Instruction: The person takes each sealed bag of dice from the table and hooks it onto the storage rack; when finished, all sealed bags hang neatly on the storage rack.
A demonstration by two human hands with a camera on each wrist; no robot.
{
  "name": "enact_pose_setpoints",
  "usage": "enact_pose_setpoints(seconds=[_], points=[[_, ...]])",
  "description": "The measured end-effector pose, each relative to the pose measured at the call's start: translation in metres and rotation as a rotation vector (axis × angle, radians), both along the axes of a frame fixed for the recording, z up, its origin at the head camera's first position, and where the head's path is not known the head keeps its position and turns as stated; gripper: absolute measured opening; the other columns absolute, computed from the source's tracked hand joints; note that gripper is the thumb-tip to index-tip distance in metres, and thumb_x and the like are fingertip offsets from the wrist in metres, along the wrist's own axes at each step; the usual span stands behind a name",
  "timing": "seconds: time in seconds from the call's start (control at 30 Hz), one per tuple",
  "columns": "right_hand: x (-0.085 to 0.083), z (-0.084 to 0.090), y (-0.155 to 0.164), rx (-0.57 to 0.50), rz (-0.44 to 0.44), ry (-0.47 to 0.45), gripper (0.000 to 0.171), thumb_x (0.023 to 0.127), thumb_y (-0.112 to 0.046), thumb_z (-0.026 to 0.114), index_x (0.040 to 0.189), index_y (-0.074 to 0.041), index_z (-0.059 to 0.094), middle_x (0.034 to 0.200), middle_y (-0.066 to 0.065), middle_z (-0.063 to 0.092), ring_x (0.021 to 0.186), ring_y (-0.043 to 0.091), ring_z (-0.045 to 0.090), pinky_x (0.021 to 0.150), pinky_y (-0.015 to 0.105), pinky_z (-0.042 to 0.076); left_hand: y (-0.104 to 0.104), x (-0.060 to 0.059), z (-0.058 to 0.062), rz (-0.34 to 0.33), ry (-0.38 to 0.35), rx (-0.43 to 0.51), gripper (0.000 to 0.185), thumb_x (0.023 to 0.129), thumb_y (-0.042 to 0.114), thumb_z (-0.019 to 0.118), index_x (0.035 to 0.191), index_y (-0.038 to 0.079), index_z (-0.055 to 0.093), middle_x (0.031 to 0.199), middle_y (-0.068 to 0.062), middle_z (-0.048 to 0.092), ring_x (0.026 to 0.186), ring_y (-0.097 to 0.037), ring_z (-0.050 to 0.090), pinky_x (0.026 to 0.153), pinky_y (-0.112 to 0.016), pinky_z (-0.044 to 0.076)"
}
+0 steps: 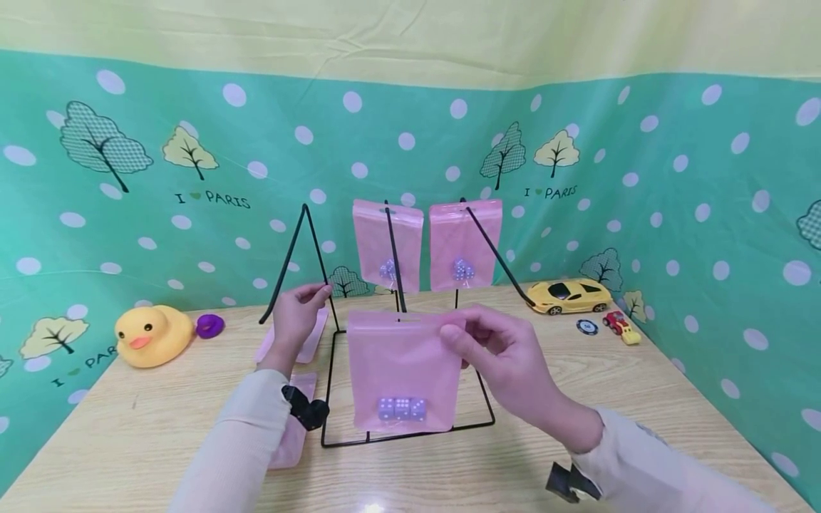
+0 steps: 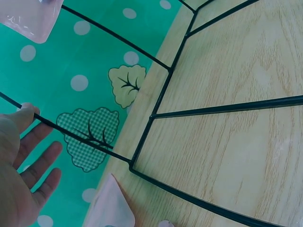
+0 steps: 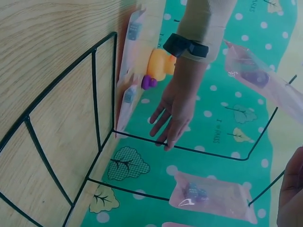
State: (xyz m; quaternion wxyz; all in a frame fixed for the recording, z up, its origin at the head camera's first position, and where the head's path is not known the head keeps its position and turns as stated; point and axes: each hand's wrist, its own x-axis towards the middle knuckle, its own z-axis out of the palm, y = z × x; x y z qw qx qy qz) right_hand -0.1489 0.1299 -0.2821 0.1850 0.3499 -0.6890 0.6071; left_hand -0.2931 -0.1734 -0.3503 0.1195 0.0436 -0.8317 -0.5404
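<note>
My right hand [image 1: 507, 356] pinches the upper right corner of a pink zip bag [image 1: 404, 363]; a row of 3 dice [image 1: 402, 409] lies at its bottom. The bag hangs upright in front of a black wire display rack [image 1: 330, 385]. With thumb and index finger, my left hand [image 1: 296, 313] pinches the rack's left upright [image 2: 83, 139], its other fingers spread. One pink bag with dice [image 1: 375, 231] hangs on the middle hook, and another such bag [image 1: 442, 246] hangs on the right hook. The left hook [image 1: 284, 263] carries no bag.
Pink bags [image 1: 291, 445] lie on the table left of the rack, partly behind my left arm. A yellow duck [image 1: 154, 338] and a small purple duck [image 1: 209, 326] sit at the left. At the right are a yellow toy car [image 1: 569, 296], a chip [image 1: 586, 327] and a red-yellow toy [image 1: 621, 326].
</note>
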Motion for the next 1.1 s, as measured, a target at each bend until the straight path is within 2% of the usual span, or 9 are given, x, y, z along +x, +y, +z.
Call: enact_pose_setpoints(seconds=[0.17, 0.63, 0.9, 1.1], points=[[-0.003, 0.003, -0.001, -0.015, 0.013, -0.079, 0.013, 0.1, -0.01, 0.065, 0.098, 0.001, 0.072, 0.073, 0.001, 0.06, 0.06, 0.017, 0.054, 0.056, 0.027, 0.051, 0.0, 0.0, 0.0, 0.004, 0.012, -0.005, 0.036, 0.103, 0.028, 0.063, 0.129, 0.002, 0.069, 0.126, -0.019, 0.069, 0.113, -0.032, 0.065, 0.099, -0.044, 0.05], [-0.009, 0.008, -0.002, 0.036, -0.01, -0.192, 0.021, 0.101, -0.02, 0.066, 0.102, 0.001, 0.071, 0.074, 0.003, 0.059, 0.063, 0.017, 0.053, 0.059, 0.026, 0.049, -0.001, -0.001, -0.002, 0.004, 0.007, -0.017, 0.037, 0.104, 0.029, 0.063, 0.129, 0.003, 0.069, 0.126, -0.018, 0.069, 0.113, -0.031, 0.065, 0.096, -0.042, 0.05], [-0.027, 0.009, -0.009, 0.036, -0.077, -0.236, 0.016, 0.101, -0.013, 0.065, 0.099, 0.001, 0.069, 0.075, 0.007, 0.058, 0.066, 0.018, 0.054, 0.06, 0.027, 0.051, -0.001, -0.001, -0.001, 0.004, 0.002, -0.007, 0.037, 0.104, 0.027, 0.062, 0.13, 0.002, 0.068, 0.127, -0.019, 0.068, 0.114, -0.032, 0.064, 0.098, -0.043, 0.05], [-0.044, 0.013, -0.015, 0.011, -0.134, -0.228, 0.013, 0.099, -0.011, 0.067, 0.097, 0.002, 0.07, 0.076, 0.009, 0.06, 0.065, 0.017, 0.055, 0.06, 0.027, 0.053, 0.0, 0.0, -0.001, 0.005, 0.007, -0.006, 0.035, 0.104, 0.025, 0.063, 0.129, 0.001, 0.068, 0.127, -0.02, 0.068, 0.114, -0.033, 0.065, 0.099, -0.043, 0.049]])
